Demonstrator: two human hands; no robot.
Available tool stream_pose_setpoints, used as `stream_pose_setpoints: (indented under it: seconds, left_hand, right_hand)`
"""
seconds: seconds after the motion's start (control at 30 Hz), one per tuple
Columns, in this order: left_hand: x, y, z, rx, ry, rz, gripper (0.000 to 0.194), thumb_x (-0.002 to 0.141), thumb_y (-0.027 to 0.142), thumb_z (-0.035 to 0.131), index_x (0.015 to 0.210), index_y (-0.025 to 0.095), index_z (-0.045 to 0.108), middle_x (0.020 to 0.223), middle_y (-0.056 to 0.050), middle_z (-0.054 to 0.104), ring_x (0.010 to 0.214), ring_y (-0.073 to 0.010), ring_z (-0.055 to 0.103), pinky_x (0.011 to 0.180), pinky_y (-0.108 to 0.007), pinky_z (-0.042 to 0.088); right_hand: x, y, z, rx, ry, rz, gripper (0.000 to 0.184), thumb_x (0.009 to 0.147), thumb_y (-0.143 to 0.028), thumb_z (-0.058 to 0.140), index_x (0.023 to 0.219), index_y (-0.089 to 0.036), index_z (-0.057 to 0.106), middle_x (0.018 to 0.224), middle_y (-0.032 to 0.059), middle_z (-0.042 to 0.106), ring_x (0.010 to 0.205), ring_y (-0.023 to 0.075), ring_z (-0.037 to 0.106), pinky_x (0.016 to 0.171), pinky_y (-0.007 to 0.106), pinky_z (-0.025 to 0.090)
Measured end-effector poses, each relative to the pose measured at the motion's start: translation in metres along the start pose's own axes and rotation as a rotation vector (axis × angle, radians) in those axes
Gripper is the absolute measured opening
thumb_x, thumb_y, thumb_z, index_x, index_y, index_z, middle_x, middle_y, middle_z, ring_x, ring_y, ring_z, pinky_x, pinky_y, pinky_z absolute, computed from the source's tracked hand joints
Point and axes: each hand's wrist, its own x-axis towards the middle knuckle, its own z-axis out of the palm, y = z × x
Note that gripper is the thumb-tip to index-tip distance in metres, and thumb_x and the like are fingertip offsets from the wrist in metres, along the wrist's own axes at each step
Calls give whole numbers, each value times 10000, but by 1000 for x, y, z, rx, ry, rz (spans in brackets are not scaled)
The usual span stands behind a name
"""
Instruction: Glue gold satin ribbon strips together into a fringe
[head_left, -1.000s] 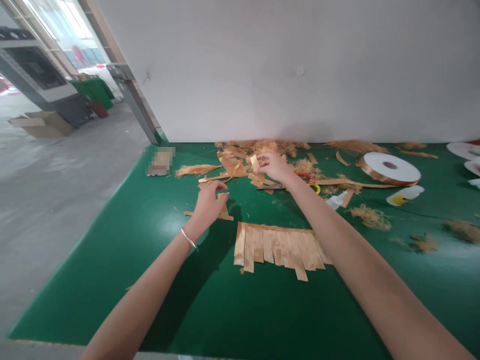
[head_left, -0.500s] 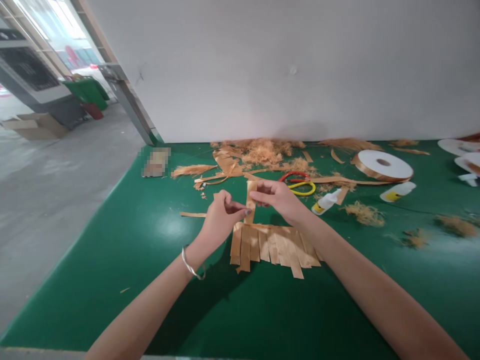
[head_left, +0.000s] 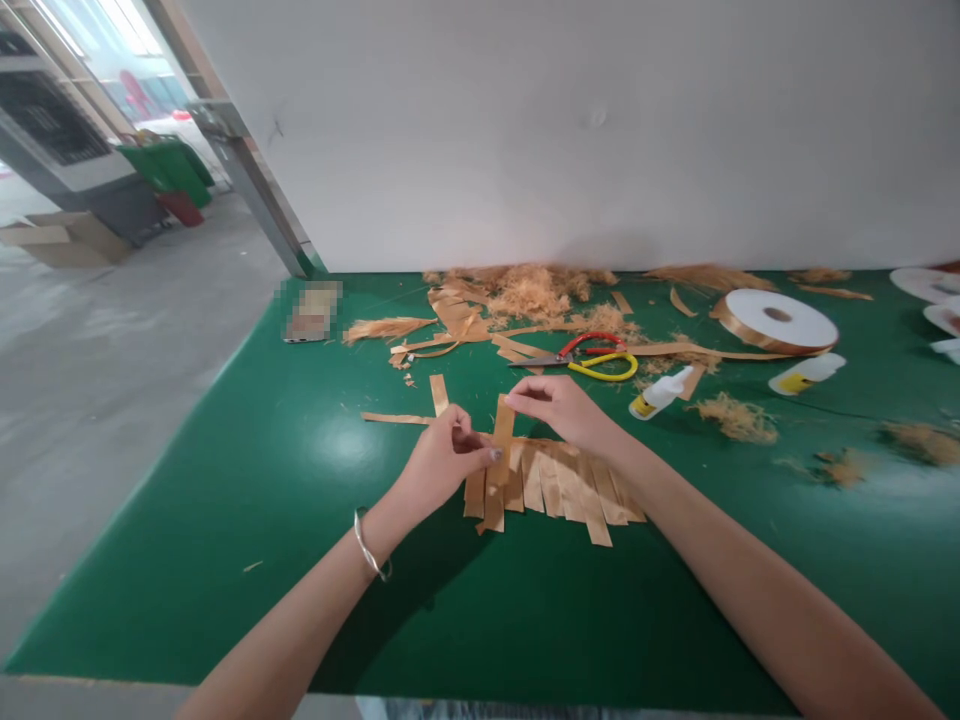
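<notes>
Strip (head_left: 502, 425) of tan ribbon sits between the hands, its top end clamped in the right grip (head_left: 559, 405), its lower part seemingly pinched by the left grip (head_left: 442, 458). Just nearer the wearer, the fringed piece (head_left: 555, 485) lies on the surface (head_left: 225, 500). Light, even tension should keep the ribbon straight; beyond the right grip lie scissors (head_left: 611, 378).

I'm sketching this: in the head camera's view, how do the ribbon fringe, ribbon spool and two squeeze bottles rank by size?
1. Ribbon fringe, largest, though partly covered
2. Ribbon spool
3. Bottle by the scissors and bottle below the spool: too alike to rank
</notes>
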Motion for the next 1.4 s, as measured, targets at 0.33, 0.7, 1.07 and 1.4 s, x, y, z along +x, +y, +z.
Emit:
stream_pose_setpoints:
  seconds: [0.33, 0.7, 1.07, 1.4]
  left_hand:
    - [-9, 9, -15, 677, -145, 240, 79, 773, 236, 600, 738, 189, 548, 703, 23, 585, 657, -117, 532, 585, -239, 394]
    - [-13, 2, -4, 1274, -157, 595, 127, 840, 295, 553, 840, 181, 611, 787, -36, 533, 792, -183, 465, 661, -283, 414]
    - [-15, 0, -2, 1459, -196, 679, 184, 819, 337, 584, 800, 167, 651, 812, -66, 553, 885, -232, 468, 719, -342, 433]
    - [-12, -3, -4, 1515, -174, 719, 259, 817, 378, 579, 876, 133, 640, 823, -79, 558, 868, -236, 480, 711, -338, 433]
  right_hand:
    - [-13, 14, 7, -241, 14, -15, 292, 811, -463, 548, 688, -236, 684, 819, 52, 634, 783, 210, 551, 777, 397, 350]
    - [-17, 8, 21, -333, 31, 3, 267, 834, -401, 535, 684, -236, 681, 759, 40, 613, 794, 209, 500, 723, 353, 358]
    - [-14, 6, 27, -408, 127, -56, 199, 812, -352, 556, 681, -220, 626, 789, 46, 619, 840, 218, 482, 725, 350, 373]
    - [-12, 11, 30, -423, 97, -65, 175, 779, -314, 580, 640, -209, 595, 766, 31, 590, 820, 195, 479, 768, 346, 365]
